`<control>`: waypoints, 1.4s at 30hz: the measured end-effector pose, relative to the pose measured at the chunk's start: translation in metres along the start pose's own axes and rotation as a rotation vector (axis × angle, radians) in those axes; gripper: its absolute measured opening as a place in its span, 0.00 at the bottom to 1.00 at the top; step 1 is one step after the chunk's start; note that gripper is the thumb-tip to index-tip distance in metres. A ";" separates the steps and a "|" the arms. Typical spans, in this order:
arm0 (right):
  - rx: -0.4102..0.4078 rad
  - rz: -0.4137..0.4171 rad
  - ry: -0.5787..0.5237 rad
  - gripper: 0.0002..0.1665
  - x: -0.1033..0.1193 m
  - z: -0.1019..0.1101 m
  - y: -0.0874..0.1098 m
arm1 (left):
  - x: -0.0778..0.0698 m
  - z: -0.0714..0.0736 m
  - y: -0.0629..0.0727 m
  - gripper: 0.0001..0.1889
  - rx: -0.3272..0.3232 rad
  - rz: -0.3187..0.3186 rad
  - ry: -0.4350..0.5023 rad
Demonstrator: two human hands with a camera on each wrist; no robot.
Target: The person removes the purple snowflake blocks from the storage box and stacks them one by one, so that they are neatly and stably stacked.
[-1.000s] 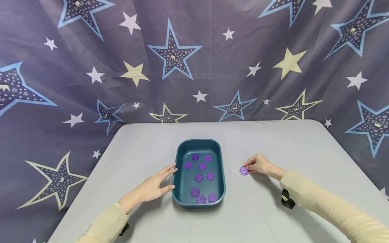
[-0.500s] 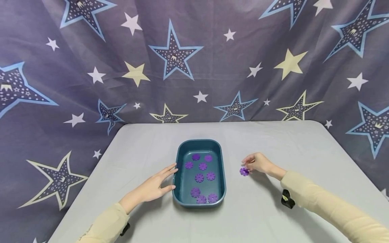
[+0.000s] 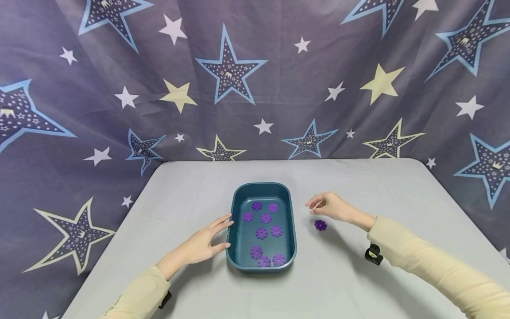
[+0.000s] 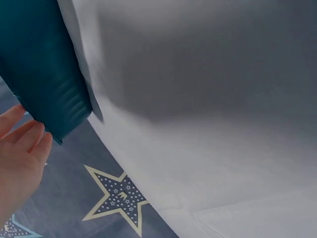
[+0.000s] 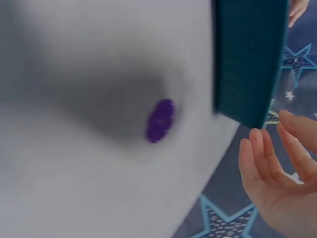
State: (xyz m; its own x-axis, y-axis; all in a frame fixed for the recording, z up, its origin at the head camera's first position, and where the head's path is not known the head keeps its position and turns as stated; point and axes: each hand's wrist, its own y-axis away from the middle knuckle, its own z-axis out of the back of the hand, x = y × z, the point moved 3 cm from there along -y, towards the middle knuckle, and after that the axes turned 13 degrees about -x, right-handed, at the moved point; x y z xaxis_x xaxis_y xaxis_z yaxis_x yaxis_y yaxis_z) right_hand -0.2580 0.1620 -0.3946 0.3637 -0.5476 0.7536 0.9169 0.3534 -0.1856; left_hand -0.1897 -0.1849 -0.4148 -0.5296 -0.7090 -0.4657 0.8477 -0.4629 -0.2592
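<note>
A teal tray [image 3: 292, 221] stands on the table with several purple notched discs [image 3: 265, 217] lying in it. Its left rim is touched by the fingertips and thumb of my left hand [image 3: 197, 246], fingers extended. To the right of the tray, one dark purple notched disc [image 3: 320, 225] lies flat on the tabletop. My right hand [image 3: 332, 207] is raised just beyond that disc, its fingers loosely bent and holding nothing. In the right wrist view the loose disc [image 5: 160, 120] appears blurred, well apart from the fingers.
A grey-white cloth covers the table [image 3: 199, 186]. Behind it hangs a dark curtain [image 3: 279, 97] printed with stars. Small black devices [image 3: 373, 254] are strapped under both wrists.
My right hand held a purple disc, then let it go onto the table. It has risen away and shifted slightly left. The left hand and tray have stayed put.
</note>
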 end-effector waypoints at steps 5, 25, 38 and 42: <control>0.011 0.052 0.044 0.12 0.022 0.002 -0.006 | -0.001 0.001 -0.001 0.31 0.014 0.000 -0.006; 0.232 0.259 0.105 0.12 0.071 -0.030 -0.025 | -0.001 0.002 -0.001 0.31 0.021 0.009 0.012; 0.378 0.293 0.179 0.14 0.078 -0.049 -0.029 | -0.001 0.003 -0.002 0.31 0.020 0.004 0.010; 0.423 0.292 0.186 0.14 0.079 -0.055 -0.027 | -0.001 0.002 -0.002 0.31 0.020 0.006 0.010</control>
State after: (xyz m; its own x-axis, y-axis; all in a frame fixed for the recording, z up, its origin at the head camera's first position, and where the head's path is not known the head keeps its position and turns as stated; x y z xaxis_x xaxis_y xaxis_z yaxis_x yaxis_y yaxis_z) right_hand -0.2445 0.0673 -0.3648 0.6516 -0.4924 0.5771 0.6409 0.7643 -0.0715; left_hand -0.1907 -0.1842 -0.4121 -0.5243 -0.7065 -0.4754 0.8499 -0.4695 -0.2395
